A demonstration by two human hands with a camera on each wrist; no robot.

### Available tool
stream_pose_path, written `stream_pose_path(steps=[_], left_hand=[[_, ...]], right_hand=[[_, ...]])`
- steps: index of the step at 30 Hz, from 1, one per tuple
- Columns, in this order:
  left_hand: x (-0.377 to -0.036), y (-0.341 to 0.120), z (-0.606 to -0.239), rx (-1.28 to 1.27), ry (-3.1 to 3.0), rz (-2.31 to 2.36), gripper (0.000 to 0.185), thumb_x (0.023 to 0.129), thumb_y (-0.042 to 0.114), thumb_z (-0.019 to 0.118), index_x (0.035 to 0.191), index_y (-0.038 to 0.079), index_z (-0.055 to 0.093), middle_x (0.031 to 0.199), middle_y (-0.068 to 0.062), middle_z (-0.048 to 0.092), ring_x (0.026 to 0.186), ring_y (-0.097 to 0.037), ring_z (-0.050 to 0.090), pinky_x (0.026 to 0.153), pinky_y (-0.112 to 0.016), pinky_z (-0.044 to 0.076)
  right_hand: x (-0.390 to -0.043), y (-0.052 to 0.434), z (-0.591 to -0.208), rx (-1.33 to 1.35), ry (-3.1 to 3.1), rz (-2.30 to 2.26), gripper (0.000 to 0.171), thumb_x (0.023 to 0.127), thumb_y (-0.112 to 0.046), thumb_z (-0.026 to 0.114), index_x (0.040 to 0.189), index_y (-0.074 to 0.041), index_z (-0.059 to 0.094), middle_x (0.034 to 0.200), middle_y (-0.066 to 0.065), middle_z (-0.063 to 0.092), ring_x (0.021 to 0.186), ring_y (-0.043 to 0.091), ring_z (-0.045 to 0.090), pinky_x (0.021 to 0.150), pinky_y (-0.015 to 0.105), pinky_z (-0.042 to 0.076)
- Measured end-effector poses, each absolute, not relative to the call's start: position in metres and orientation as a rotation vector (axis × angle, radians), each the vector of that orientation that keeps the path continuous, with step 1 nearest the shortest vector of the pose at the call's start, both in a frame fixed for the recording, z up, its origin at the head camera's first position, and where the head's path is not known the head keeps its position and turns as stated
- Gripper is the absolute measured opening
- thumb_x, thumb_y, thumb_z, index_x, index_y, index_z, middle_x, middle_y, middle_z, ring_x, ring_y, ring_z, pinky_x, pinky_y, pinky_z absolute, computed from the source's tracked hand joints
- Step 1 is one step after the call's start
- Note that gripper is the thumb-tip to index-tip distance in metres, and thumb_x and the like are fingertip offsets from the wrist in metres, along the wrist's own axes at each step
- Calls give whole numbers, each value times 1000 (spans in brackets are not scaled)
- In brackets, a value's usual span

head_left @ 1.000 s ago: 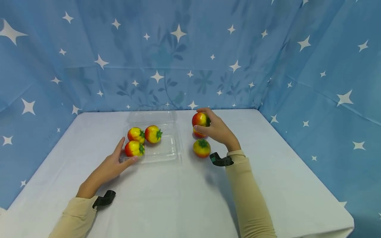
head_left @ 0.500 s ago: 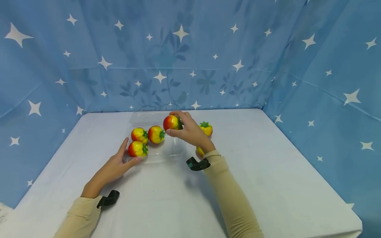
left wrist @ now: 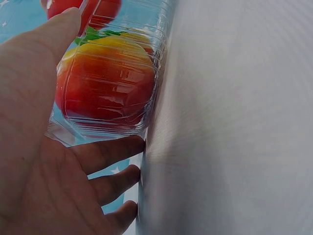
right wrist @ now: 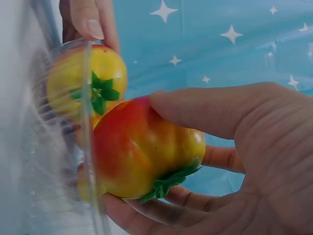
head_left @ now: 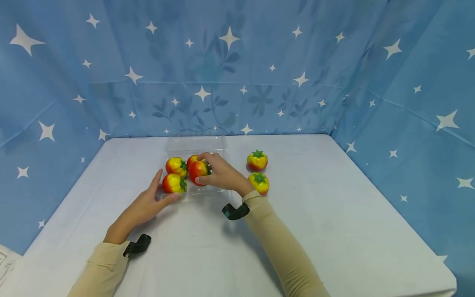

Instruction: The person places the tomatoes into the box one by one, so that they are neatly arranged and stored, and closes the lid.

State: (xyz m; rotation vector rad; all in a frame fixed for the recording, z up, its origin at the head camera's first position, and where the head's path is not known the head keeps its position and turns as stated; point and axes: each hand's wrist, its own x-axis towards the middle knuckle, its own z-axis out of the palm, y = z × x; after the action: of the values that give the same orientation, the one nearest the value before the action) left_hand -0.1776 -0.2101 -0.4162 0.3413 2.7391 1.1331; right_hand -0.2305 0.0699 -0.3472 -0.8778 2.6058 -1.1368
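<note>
My right hand (head_left: 221, 174) grips a red-and-yellow persimmon (head_left: 198, 173) with a green calyx, thumb on one side and fingers round the other. It holds the fruit over the clear plastic box (head_left: 193, 191), overlapping another persimmon (head_left: 192, 159) in the head view. Two more persimmons, one at the back left (head_left: 176, 166) and one at the front left (head_left: 173, 183), sit inside the box. My left hand (head_left: 145, 207) rests at the box's front left corner, fingers extended along the side, thumb (left wrist: 68, 27) at the front rim.
Two persimmons stand on the white-covered table (head_left: 345, 214) right of the box, one behind (head_left: 257, 160) and one in front (head_left: 261, 184), close to my right wrist. The box's clear lid (head_left: 196, 143) lies open behind it. A blue star-patterned curtain (head_left: 252, 74) borders the table.
My right hand has carried the persimmon left from beside the two on the table, then down over the box. The left hand has stayed at the box corner.
</note>
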Motion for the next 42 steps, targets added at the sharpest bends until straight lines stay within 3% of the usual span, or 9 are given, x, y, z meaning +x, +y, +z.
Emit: stream_pose_path(steps=[8, 19, 32, 42], left_hand=[[-179, -208, -414, 364, 2743, 1141, 111, 104, 60, 63, 172, 9, -9, 172, -34, 16, 152, -59, 27, 117, -74, 26], [-180, -208, -417, 348, 2740, 1119, 112, 104, 63, 61, 171, 9, -11, 173, -33, 12, 152, -60, 26, 116, -75, 27], [-176, -212, -414, 323, 2736, 1097, 114, 103, 64, 61, 171, 10, -13, 170, -37, 17, 150, -61, 27, 114, -76, 29], [-176, -209, -414, 339, 2733, 1090, 113, 104, 63, 61, 171, 9, -13, 169, -38, 17, 149, -62, 29, 114, -76, 29]], right_hand=[[-233, 65, -353, -830, 2605, -1047, 62, 97, -26, 80, 150, -9, 52, 134, 16, 54, 115, 25, 60, 97, 36, 58], [-232, 59, -362, -747, 2590, -1001, 63, 97, -28, 81, 150, -9, 52, 137, 18, 51, 118, 26, 58, 104, 41, 55], [-231, 56, -366, -902, 2583, -962, 49, 101, -28, 62, 146, -6, 56, 133, 14, 59, 117, 24, 53, 100, 35, 53], [-231, 61, -368, -864, 2600, -942, 58, 105, -32, 66, 156, -11, 50, 146, 16, 54, 123, 24, 55, 107, 38, 53]])
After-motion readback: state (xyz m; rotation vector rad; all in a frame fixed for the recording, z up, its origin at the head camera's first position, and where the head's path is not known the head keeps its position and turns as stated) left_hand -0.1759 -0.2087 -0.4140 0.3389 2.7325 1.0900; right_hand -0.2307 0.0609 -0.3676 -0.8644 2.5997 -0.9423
